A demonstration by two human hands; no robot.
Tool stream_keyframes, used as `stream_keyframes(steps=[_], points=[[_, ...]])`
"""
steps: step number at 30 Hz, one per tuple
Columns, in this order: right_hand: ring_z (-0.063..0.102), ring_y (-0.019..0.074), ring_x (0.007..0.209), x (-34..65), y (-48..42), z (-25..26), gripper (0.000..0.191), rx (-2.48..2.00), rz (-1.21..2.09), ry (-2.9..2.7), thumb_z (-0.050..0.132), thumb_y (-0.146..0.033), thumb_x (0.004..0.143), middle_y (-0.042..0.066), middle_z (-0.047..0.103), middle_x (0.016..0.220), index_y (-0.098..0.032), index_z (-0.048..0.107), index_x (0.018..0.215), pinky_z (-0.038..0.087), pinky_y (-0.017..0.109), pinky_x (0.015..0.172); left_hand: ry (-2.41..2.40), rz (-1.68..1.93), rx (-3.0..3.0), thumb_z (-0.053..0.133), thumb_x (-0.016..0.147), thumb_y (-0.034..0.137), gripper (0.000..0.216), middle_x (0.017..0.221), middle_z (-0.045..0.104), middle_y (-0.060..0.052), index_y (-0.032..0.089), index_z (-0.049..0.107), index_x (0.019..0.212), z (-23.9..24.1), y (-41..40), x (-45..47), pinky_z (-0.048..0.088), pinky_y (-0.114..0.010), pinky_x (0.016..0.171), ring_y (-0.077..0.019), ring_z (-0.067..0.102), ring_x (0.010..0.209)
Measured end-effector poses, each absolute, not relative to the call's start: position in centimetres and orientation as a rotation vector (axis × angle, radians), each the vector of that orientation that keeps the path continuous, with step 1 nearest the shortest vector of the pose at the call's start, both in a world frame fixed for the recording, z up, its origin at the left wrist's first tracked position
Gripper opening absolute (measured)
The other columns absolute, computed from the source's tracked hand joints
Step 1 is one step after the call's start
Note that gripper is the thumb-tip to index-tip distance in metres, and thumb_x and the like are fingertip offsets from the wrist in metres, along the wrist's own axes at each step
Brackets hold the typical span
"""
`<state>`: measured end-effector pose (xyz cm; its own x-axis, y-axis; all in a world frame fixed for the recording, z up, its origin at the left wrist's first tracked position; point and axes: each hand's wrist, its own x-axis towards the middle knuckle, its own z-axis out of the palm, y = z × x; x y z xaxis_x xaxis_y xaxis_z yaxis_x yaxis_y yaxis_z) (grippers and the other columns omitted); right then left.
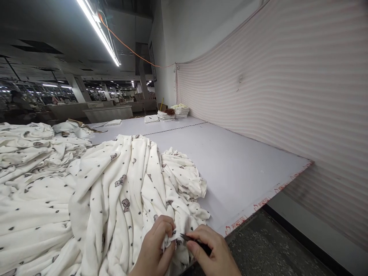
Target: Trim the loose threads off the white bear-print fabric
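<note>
White fabric (120, 180) with small dark marks and grey-brown animal figures lies in a big rumpled heap across the left and middle of the table. At its near edge, my left hand (159, 243) pinches a gathered bit of this fabric between thumb and fingers. My right hand (211, 249) is closed around small black thread snips (201, 245), most of them hidden in the palm. Their dark pointed tip reaches left to the pinched fabric, close to my left fingertips. Whether the blades are apart is too small to tell.
The pale table (230, 165) has red-printed tape along its near right edge. Folded fabric stacks (180, 111) stand at its far end. A striped cloth sheet (273, 88) hangs along the right side. More crumpled white cloth (73, 128) lies at the far left.
</note>
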<state>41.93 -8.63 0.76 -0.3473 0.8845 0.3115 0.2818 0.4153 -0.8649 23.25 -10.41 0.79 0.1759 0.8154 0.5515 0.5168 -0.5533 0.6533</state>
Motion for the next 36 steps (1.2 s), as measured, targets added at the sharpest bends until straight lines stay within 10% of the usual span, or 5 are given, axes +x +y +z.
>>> stream_keyframes(steps=[7, 15, 27, 36], points=[[0.063, 0.0179, 0.072, 40.6, -9.2, -0.5, 0.02, -1.158, 0.784, -1.783, 0.064, -0.023, 0.07, 0.0, 0.066, 0.082, -0.025, 0.063, 0.09, 0.045, 0.021, 0.062, 1.386, 1.272, 1.94, 0.048, 0.082, 0.017, 0.012, 0.081, 0.056, -0.002, 0.023, 0.04, 0.076, 1.1, -10.4, 23.2, 0.045, -0.026, 0.067, -0.0178, 0.055, 0.074], [0.064, 0.0174, 0.074, 39.2, -7.6, -1.3, 0.012, -1.132, 0.897, -1.518, 0.056, -0.032, 0.086, 0.001, 0.065, 0.083, -0.023, 0.059, 0.094, 0.045, 0.02, 0.058, 1.314, 0.945, 1.343, 0.056, 0.084, 0.047, 0.031, 0.062, 0.057, 0.002, 0.018, 0.056, 0.074, 2.9, -9.5, 23.3, 0.045, -0.022, 0.055, -0.0146, 0.055, 0.058], [0.058, 0.0153, 0.064, 37.0, -7.5, -2.1, 0.027, -1.103, 0.837, -1.533, 0.047, -0.041, 0.093, 0.0, 0.061, 0.068, -0.021, 0.058, 0.078, 0.041, 0.021, 0.06, 1.432, 0.912, 1.455, 0.057, 0.082, 0.048, 0.033, 0.086, 0.061, -0.002, 0.019, 0.062, 0.097, 2.7, -9.7, 23.1, 0.044, -0.022, 0.059, -0.014, 0.052, 0.065], [0.064, 0.0205, 0.081, 39.4, -7.6, -2.3, 0.018, -1.022, 0.953, -1.616, 0.061, -0.035, 0.081, 0.004, 0.067, 0.085, -0.022, 0.07, 0.091, 0.047, 0.024, 0.072, 1.336, 0.984, 1.204, 0.062, 0.076, 0.057, 0.04, 0.063, 0.05, 0.005, 0.017, 0.059, 0.084, 2.7, -9.6, 23.0, 0.04, -0.019, 0.054, -0.0112, 0.045, 0.057]])
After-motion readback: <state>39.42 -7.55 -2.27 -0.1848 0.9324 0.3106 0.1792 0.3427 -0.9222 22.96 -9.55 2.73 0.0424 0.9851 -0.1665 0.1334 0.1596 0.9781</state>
